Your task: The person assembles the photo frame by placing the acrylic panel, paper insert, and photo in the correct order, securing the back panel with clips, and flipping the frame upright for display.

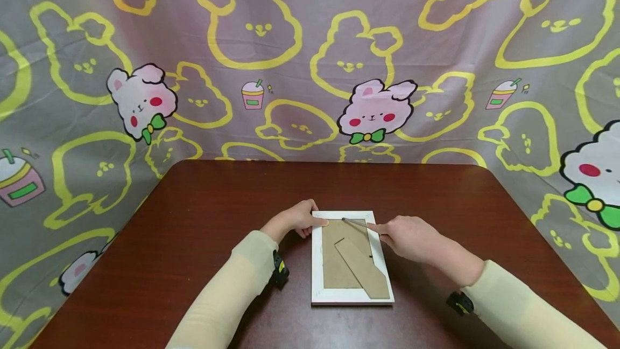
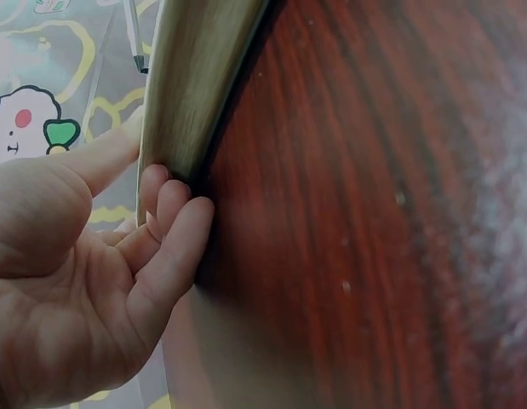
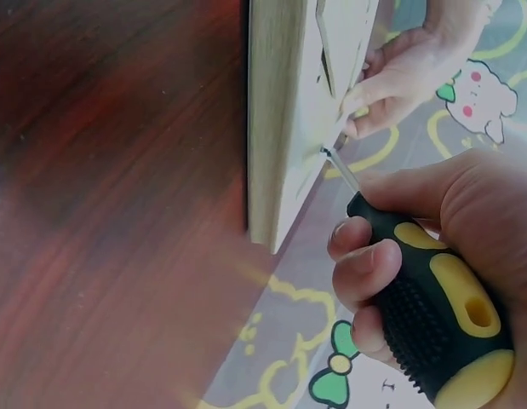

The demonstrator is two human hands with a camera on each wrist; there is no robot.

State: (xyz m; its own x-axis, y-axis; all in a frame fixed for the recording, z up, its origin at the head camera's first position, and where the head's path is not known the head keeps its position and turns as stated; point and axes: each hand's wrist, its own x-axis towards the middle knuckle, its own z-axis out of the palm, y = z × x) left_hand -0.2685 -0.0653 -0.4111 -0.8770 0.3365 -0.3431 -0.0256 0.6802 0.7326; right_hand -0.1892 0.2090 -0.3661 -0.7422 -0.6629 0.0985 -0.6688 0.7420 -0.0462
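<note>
A white picture frame (image 1: 317,268) lies face down on the table, its brown backing board (image 1: 331,268) and slanted stand leg (image 1: 363,268) showing. My left hand (image 1: 301,217) holds the frame's far left corner, thumb on the back and fingers against the side edge. In my right hand (image 1: 411,237) is a screwdriver with a black and yellow handle (image 3: 425,298). Its metal shaft (image 1: 357,223) reaches left over the backing, the tip right at the inner far edge of the frame. From the right wrist view, fingers wrap around the handle.
The dark reddish wooden table (image 1: 203,203) extends around the frame on every side. A patterned cloth (image 1: 300,69) with cartoon rabbits hangs behind the table and along both sides. Each sleeve carries a black wrist camera (image 1: 460,303).
</note>
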